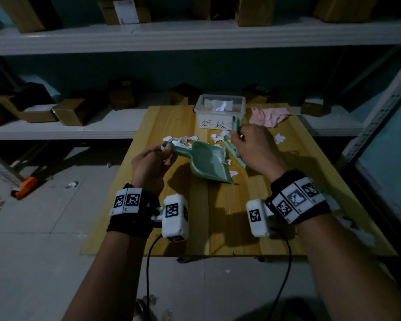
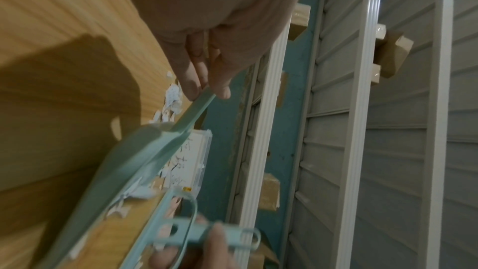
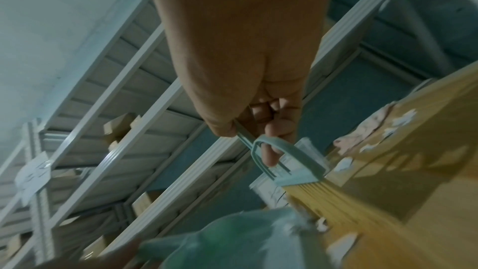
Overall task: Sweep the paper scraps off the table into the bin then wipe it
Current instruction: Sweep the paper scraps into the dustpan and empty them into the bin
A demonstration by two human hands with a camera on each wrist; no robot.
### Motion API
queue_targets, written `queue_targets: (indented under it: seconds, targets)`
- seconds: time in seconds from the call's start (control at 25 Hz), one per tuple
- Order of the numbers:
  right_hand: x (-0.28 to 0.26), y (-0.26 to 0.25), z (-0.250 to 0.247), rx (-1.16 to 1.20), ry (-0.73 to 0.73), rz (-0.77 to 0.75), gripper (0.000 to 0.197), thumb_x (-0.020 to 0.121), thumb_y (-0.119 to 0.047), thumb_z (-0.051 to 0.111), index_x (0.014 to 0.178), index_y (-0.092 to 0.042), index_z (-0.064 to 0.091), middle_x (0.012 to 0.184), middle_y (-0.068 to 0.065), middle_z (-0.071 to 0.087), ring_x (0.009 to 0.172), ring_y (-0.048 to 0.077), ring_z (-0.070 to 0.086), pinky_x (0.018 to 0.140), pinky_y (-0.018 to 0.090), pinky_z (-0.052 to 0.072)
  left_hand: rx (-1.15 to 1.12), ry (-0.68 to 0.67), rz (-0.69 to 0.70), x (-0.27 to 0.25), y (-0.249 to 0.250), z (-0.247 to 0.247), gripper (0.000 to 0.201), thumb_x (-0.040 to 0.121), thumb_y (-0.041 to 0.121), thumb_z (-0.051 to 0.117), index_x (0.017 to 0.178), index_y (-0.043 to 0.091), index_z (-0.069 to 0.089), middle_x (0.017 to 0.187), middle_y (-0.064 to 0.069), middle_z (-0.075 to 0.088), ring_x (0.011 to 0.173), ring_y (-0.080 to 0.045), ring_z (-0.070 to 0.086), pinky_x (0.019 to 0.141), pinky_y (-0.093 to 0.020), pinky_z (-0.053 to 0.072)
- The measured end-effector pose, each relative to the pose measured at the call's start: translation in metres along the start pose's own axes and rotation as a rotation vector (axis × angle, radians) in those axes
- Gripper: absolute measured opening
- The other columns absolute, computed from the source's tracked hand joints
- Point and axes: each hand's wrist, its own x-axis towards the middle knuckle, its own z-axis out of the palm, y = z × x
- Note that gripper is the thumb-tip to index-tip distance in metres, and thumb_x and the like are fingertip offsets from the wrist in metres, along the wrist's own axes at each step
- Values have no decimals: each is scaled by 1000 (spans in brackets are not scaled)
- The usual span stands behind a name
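Note:
On the wooden table, my left hand grips the handle of a green dustpan, tilted with its mouth toward the right. A few white scraps lie in the pan. My right hand grips a small green brush at the pan's mouth. More paper scraps lie behind the pan, and others to the right. The clear bin, labelled and holding paper, stands at the back. In the wrist views, my thumb and fingers pinch the dustpan handle and curl round the brush's loop handle.
A pink cloth lies at the back right of the table beside the bin. White shelves with cardboard boxes run behind and to the left. An orange tool and stray scraps lie on the tiled floor to the left.

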Motion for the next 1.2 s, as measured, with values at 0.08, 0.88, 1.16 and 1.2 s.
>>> queue_targets:
  seconds: [0.08, 0.88, 1.16, 1.2]
  targets:
    - [1, -5, 10, 1, -4, -23, 28, 101, -35, 47, 93, -16, 66, 80, 3, 67, 67, 16, 68, 56, 32, 57, -2, -18, -5, -1, -5, 3, 25, 92, 1, 59, 117, 1, 63, 113, -15, 69, 101, -23, 69, 84, -31, 60]
    - [5, 14, -20, -204, 261, 42, 28, 104, -32, 43, 81, -21, 53, 61, -10, 44, 52, -1, 42, 43, 17, 26, 9, 71, -12, 4, 11, -9, 21, 93, 2, 57, 113, 4, 64, 112, -12, 67, 100, -21, 67, 74, -27, 60]
    - [1, 17, -8, -175, -85, -1, 27, 102, -27, 48, 89, -12, 66, 68, -1, 51, 57, 6, 46, 47, 24, 28, 32, 108, 25, 2, 8, -7, 21, 92, 2, 59, 112, 4, 65, 109, -12, 67, 96, -20, 68, 80, -29, 60]
    - [0, 14, -6, -179, -120, -17, 29, 102, -26, 48, 88, -10, 67, 69, 1, 53, 59, 10, 48, 49, 25, 31, 32, 107, 30, 2, 6, -5, 21, 92, 1, 59, 112, 3, 65, 108, -12, 67, 97, -21, 68, 81, -30, 60]
